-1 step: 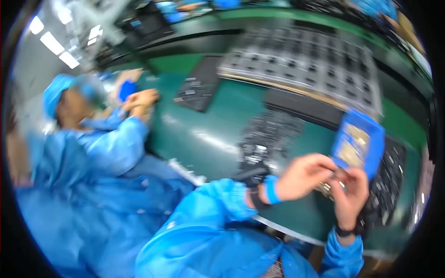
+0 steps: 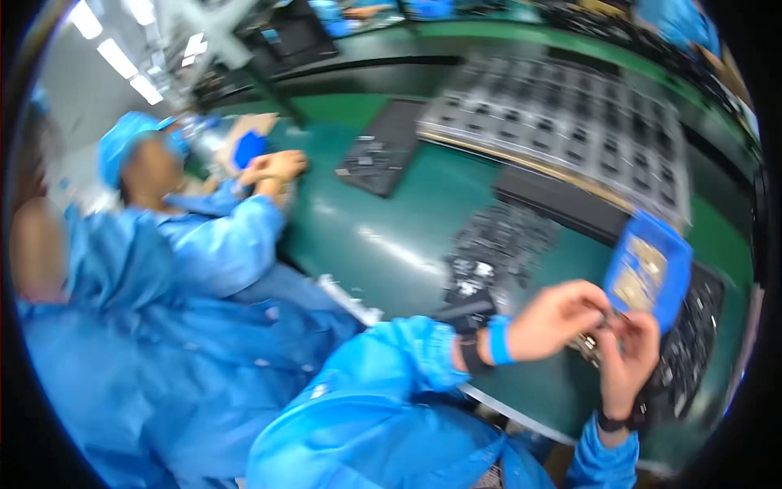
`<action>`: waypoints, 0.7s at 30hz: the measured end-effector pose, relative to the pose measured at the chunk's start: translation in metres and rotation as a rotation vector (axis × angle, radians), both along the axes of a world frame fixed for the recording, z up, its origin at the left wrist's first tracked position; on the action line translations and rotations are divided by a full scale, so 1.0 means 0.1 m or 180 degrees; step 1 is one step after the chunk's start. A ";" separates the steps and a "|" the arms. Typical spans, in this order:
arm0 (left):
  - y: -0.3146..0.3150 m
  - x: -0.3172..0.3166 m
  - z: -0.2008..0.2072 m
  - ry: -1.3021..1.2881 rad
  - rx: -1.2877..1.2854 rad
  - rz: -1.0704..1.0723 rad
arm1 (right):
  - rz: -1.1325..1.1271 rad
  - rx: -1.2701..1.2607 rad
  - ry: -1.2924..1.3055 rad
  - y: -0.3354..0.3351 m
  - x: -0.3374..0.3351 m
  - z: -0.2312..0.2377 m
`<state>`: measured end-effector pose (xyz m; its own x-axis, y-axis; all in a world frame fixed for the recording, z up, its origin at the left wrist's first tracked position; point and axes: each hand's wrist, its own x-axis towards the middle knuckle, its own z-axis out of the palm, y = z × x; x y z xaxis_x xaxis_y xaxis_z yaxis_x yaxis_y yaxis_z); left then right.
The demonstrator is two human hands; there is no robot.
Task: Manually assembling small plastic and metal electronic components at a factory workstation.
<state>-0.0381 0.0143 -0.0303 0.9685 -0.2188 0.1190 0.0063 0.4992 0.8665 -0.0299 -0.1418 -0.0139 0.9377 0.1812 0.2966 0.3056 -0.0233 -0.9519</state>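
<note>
My left hand (image 2: pixel 562 320) and my right hand (image 2: pixel 627 359) meet at the right side of the green table, fingertips pinched together. Between them is a small dark piece, too blurred and too covered by the fingers to name. Just beyond the fingers stands a blue bin (image 2: pixel 674 265) with small pale gold parts (image 2: pixel 642 277) in it. Some shiny brass-coloured pieces (image 2: pixel 585 349) lie on the table below my hands. A blue band and a dark band circle my left wrist, and a dark band my right.
Black parts (image 2: pixel 501 244) lie heaped left of my hands, more (image 2: pixel 691 342) to the right. Behind stands a stack of clear trays (image 2: pixel 562 122) with black pieces. A dark board (image 2: pixel 383 155) lies farther left. A co-worker in blue (image 2: pixel 220 244) sits at the left, hands on the table.
The whole view has shifted a little, so the scene sits farther right in the picture. My hands stay pinched together beside the blue bin.
</note>
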 end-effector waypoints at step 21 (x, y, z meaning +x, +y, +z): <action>0.09 0.01 0.12 0.0310 -0.0245 -0.0377 | 0.0998 0.0290 0.0493 -0.16 0.14 -0.24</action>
<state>-0.0368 0.0235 -0.0187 0.9442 -0.3260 0.0465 0.1512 0.5547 0.8182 -0.0156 -0.1579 -0.0380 0.8758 0.4464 0.1836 0.1364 0.1359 -0.9813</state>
